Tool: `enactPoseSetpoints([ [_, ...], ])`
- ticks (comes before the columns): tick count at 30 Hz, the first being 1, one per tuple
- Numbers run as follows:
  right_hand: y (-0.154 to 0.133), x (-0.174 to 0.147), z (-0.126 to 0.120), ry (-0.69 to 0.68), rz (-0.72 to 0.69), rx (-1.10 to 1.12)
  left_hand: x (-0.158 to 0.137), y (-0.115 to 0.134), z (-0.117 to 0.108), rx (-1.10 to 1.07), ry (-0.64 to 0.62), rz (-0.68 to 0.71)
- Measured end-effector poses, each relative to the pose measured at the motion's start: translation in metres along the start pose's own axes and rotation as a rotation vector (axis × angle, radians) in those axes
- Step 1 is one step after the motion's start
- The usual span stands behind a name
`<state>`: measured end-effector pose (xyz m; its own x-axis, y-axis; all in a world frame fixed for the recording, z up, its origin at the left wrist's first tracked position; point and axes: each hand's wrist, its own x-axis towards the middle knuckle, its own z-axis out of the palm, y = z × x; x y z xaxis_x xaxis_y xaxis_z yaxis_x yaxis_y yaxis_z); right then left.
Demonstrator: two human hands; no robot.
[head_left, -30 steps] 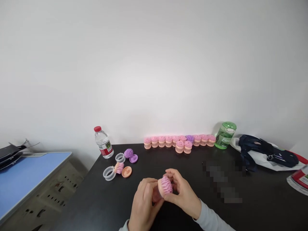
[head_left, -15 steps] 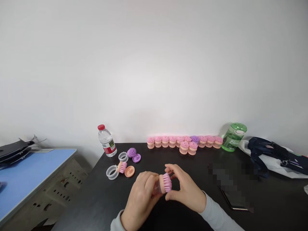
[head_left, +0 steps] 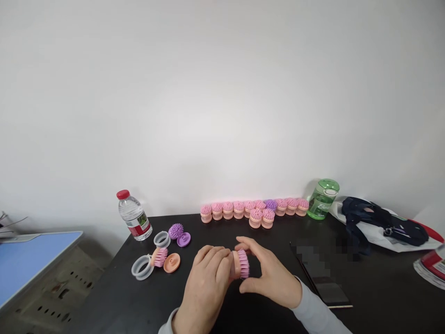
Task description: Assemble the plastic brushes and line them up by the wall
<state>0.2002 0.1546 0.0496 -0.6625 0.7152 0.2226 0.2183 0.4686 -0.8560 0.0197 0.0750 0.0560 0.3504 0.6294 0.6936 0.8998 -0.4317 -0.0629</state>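
My left hand (head_left: 210,278) is closed around a small round brush (head_left: 239,264) with a peach base and pink bristles. The bristles point to the right, while the rear part of the brush is hidden in my palm. Curved about the bristle end, my right hand (head_left: 269,273) has its thumb and fingers apart, with gaps between them and the brush. To the left lie loose parts: a pink-bristled head (head_left: 159,257), a peach disc (head_left: 172,263), a purple bristled head (head_left: 175,231), a purple disc (head_left: 184,239) and two clear rings, one large (head_left: 142,267) and one small (head_left: 162,240).
Along the wall stands a row of several pink brushes (head_left: 227,210) with one purple brush (head_left: 270,205). A water bottle (head_left: 135,215) is at the left, a green bottle (head_left: 323,199) at the right. A phone (head_left: 327,278) and dark straps (head_left: 382,222) lie on the black table (head_left: 114,301).
The view has turned right, so things on the table sit farther left in the picture. My left hand has rolled over the brush and covers more of its rear part.
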Motion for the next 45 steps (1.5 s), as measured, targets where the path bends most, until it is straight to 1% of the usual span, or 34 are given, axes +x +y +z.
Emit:
enactPoseSetpoints([
  [5, 0.001, 0.001, 0.002, 0.025, -0.032, 0.050, -0.001, 0.001, 0.002, 0.019, 0.010, 0.015],
  [8, 0.001, 0.002, 0.003, 0.005, -0.002, 0.080, 0.000, 0.001, 0.000, 0.027, 0.012, 0.029],
  [11, -0.001, 0.003, 0.004, -0.021, 0.000, 0.006, 0.000, 0.002, -0.002, 0.035, 0.009, 0.041],
  [14, -0.005, 0.004, 0.003, 0.004, -0.027, -0.036, -0.001, 0.003, -0.002, 0.051, 0.013, 0.032],
  [18, -0.008, 0.005, 0.002, -0.022, 0.032, -0.069, -0.001, 0.004, -0.002, 0.057, 0.024, 0.017],
  [23, -0.010, 0.003, 0.000, 0.008, 0.047, -0.128, 0.000, 0.004, -0.002, 0.018, 0.035, 0.015],
  [25, -0.013, 0.002, -0.001, 0.001, 0.055, -0.147, 0.000, 0.005, -0.003, -0.021, 0.019, 0.000],
  [28, -0.018, 0.000, -0.002, 0.001, -0.013, -0.186, 0.000, 0.006, -0.006, -0.155, -0.050, -0.089],
  [30, -0.022, -0.003, -0.002, 0.006, -0.123, -0.231, 0.000, 0.007, -0.009, -0.246, -0.136, -0.190],
  [33, -0.027, -0.007, -0.002, -0.005, -0.325, -0.318, -0.002, 0.003, -0.013, -0.302, -0.342, -0.414],
  [35, -0.027, -0.009, -0.007, 0.019, -0.392, -0.339, -0.004, -0.003, -0.016, -0.347, -0.428, -0.572],
  [36, -0.026, -0.010, -0.010, 0.043, -0.383, -0.331, -0.005, -0.007, -0.018, -0.393, -0.430, -0.629],
  [37, -0.023, -0.009, -0.014, 0.069, -0.347, -0.318, -0.006, -0.011, -0.019, -0.455, -0.408, -0.663],
  [39, -0.014, -0.007, -0.022, 0.092, -0.211, -0.304, -0.007, -0.018, -0.021, -0.601, -0.329, -0.674],
  [40, -0.008, -0.004, -0.025, 0.080, -0.127, -0.313, -0.007, -0.020, -0.021, -0.672, -0.293, -0.663],
  [42, 0.010, 0.001, -0.025, 0.013, 0.028, -0.369, -0.007, -0.022, -0.018, -0.804, -0.242, -0.675],
  [44, 0.030, 0.008, -0.017, -0.067, 0.125, -0.438, -0.006, -0.021, -0.012, -0.941, -0.190, -0.747],
  [45, 0.039, 0.011, -0.011, -0.092, 0.145, -0.457, -0.006, -0.020, -0.008, -1.017, -0.157, -0.789],
])
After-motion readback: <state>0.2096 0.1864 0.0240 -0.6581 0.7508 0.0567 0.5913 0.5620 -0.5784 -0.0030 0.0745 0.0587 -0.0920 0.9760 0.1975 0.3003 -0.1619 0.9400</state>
